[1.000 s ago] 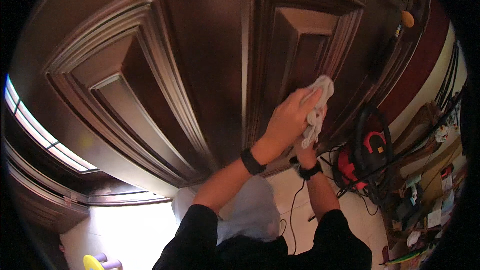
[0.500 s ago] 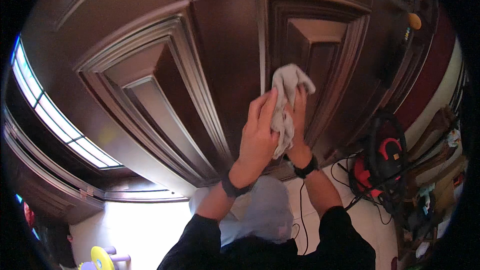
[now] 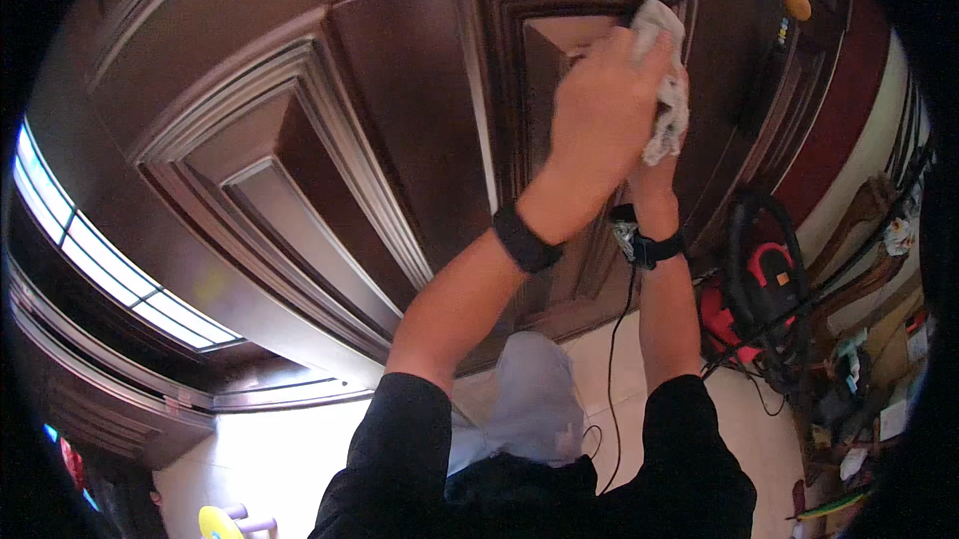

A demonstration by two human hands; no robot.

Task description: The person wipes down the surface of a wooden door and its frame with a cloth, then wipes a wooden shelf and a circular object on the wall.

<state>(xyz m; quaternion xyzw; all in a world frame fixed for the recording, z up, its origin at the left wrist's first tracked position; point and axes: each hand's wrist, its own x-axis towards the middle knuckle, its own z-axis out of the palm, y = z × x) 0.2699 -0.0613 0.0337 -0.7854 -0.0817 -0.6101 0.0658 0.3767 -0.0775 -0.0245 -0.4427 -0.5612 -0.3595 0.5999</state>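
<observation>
A crumpled off-white cloth (image 3: 671, 119) lies against the raised moulding at the right side of a dark brown panelled door (image 3: 400, 69). My left hand (image 3: 606, 114) is closed on the cloth, its fingers bent over the upper part. My right hand (image 3: 654, 184) is on the cloth's right side and underneath; most of its fingers are hidden by the cloth and my left hand. Black bands circle both wrists.
A red and black vacuum cleaner (image 3: 744, 289) with a black hose stands to the right, near wooden furniture and clutter. A dark cable (image 3: 611, 389) runs over the pale floor. A yellow and purple stool (image 3: 220, 522) is at lower left. A barred window (image 3: 110, 259) shows left.
Both hands have moved up and to the right with the cloth, from the panel's lower left to its right-hand moulding. My left arm now reaches farther across.
</observation>
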